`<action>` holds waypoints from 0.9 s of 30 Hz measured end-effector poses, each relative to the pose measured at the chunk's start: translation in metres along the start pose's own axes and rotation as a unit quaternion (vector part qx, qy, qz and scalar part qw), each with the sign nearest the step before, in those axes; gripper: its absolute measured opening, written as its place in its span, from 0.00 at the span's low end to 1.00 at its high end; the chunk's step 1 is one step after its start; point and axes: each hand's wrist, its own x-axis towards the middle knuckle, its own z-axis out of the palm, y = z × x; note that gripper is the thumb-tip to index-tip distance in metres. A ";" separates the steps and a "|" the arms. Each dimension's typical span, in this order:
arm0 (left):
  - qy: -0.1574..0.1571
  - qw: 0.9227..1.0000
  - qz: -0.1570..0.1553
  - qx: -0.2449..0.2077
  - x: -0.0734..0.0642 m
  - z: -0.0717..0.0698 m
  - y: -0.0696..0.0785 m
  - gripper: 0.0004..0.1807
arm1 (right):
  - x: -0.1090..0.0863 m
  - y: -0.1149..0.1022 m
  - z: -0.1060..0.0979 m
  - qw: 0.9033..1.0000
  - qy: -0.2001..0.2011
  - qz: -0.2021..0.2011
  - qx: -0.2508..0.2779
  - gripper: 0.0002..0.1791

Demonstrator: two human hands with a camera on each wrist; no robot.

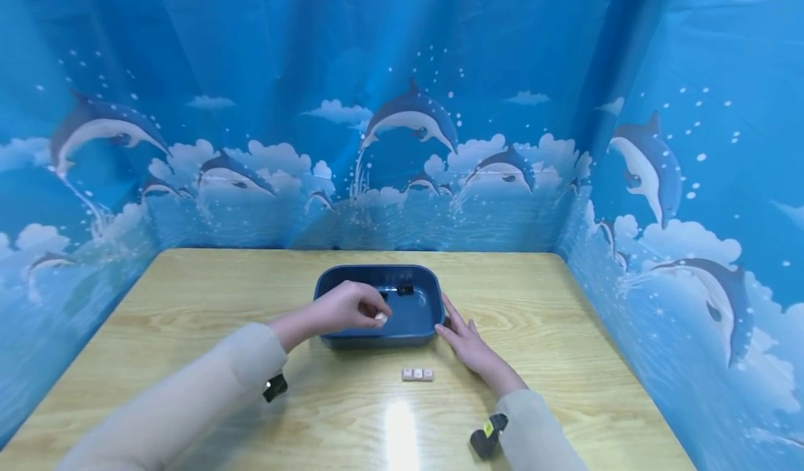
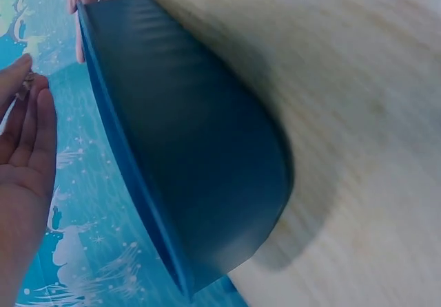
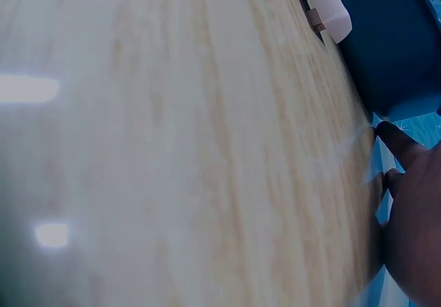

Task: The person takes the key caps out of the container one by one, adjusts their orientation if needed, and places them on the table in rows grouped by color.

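A dark blue rectangular bin (image 1: 377,340) stands on the table. Over its open top, my left hand (image 1: 348,307) pinches a small white keycap (image 1: 381,317) between thumb and fingertips; the left wrist view shows that hand (image 2: 24,155) beside the bin's rim. My right hand (image 1: 470,349) rests against the bin's right end with its fingers extended, touching the wall near the rim. Inside the bin lie small black pieces (image 1: 405,290), partly hidden by the left hand. In front of the bin, three white keycaps (image 1: 417,374) with dark marks sit in a row.
The light wooden table (image 1: 220,282) runs back to a blue dolphin-print curtain (image 1: 283,178), which also encloses both sides. A black wrist camera (image 1: 274,387) hangs under the left sleeve, and another (image 1: 488,436) is at the right sleeve.
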 end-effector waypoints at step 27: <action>0.066 0.993 -0.070 -0.069 -0.016 0.048 0.009 0.07 | -0.003 -0.004 -0.001 1.000 0.000 -0.013 0.005 0.36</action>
